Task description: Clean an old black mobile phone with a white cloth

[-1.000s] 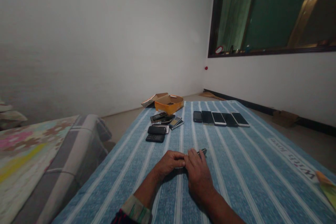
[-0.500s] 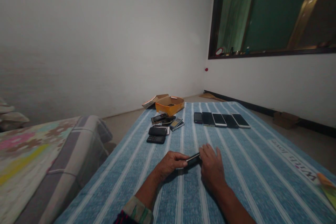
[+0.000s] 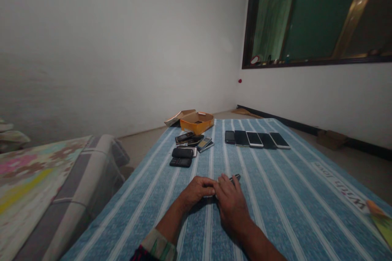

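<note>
My left hand [image 3: 197, 191] is closed, thumb and fingers pinching the near-left end of a dark mobile phone [image 3: 236, 178]. My right hand [image 3: 231, 202] lies over the phone's middle with its fingers bent across it, touching the left fingertips. Only the phone's far right end shows past the right fingers; the rest is hidden. Both hands are just over the blue striped cloth [image 3: 202, 228]. Beyond them to the left sit two black phones [image 3: 181, 162], close to a loose pile of older phones [image 3: 190, 138]. A row of several smartphones [image 3: 255, 139] lies beyond to the right.
An orange cardboard box [image 3: 197, 123] stands at the far end of the cloth, its lid [image 3: 180, 118] leaning beside it. A bed with a flowered cover [image 3: 33, 183] is at the left. An orange and green item [image 3: 379, 216] lies at the right edge.
My right hand has slid left along the phone toward my left hand, covering its middle. The phone's right end now sticks out past the fingers. My left hand has stayed nearly still.
</note>
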A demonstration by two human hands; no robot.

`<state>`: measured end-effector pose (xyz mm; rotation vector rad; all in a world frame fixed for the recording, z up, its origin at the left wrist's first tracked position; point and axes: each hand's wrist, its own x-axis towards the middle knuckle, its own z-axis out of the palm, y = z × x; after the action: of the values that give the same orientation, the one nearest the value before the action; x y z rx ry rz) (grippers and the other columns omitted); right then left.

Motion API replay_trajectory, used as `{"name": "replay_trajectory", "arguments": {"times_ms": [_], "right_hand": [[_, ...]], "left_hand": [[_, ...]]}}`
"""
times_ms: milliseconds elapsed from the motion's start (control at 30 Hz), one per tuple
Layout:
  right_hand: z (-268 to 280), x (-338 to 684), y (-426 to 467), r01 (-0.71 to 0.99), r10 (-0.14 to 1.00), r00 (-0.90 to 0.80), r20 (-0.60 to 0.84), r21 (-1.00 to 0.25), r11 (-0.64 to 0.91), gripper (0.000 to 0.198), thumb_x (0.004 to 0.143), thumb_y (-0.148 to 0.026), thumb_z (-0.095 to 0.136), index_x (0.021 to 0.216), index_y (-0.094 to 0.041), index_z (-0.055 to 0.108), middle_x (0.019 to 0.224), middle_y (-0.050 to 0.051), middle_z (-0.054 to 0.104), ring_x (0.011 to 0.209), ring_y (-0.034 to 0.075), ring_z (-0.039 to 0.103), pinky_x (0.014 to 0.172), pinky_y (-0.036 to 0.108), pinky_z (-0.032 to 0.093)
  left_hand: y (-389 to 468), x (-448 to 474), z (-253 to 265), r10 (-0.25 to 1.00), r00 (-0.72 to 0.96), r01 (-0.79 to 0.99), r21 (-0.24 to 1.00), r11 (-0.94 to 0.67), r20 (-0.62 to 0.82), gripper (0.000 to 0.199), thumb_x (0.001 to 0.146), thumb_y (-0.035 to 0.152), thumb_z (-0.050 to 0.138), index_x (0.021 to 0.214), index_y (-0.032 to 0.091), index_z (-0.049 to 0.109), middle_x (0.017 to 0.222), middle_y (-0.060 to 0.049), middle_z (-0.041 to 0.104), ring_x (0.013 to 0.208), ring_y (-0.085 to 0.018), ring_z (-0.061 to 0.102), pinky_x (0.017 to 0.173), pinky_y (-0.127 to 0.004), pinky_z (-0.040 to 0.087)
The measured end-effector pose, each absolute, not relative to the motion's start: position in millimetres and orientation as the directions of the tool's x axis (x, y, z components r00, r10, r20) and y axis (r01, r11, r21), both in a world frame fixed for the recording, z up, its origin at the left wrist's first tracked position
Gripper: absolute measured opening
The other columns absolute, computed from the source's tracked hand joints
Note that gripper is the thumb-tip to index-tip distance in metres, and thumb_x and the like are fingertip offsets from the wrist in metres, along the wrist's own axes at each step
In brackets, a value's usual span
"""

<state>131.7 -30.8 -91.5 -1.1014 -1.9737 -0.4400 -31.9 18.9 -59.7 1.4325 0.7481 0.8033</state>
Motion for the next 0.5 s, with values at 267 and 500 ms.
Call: {"name": "replay_trajectory", "arguments": {"times_ms": [267,500], "right_hand": [[-85.0,135.9,-33.1,0.779,0.582,-0.288,0.760,-0.168,0.604,0.048,0.081,0.002,0.038,0.122,-0.017,0.055,0.115,0.010,0.067,0.119,0.027,0.054,0.106,0.056,0.029],[-82.7,139.3,-31.5,0.776,0.487,-0.293,0.823,-0.093,0.624,0.037,0.086,-0.001,0.037,0.113,-0.015,0.059,0.118,0.013,0.064,0.121,0.027,0.051,0.105,0.052,0.027]], "left_hand": [[19.5,-30.9,-57.5,0.821,0.570,-0.033,0.999,-0.023,0.038,0.030,0.065,0.035,0.081,0.082,0.010,0.079,0.075,-0.008,0.072,0.075,-0.022,0.062,0.081,-0.035,0.045],[19.4,-30.1,-60.2,0.829,0.560,-0.042,0.999,0.020,0.007,0.029,0.062,0.031,0.082,0.082,0.010,0.079,0.075,-0.008,0.072,0.073,-0.020,0.061,0.078,-0.034,0.045]]}}
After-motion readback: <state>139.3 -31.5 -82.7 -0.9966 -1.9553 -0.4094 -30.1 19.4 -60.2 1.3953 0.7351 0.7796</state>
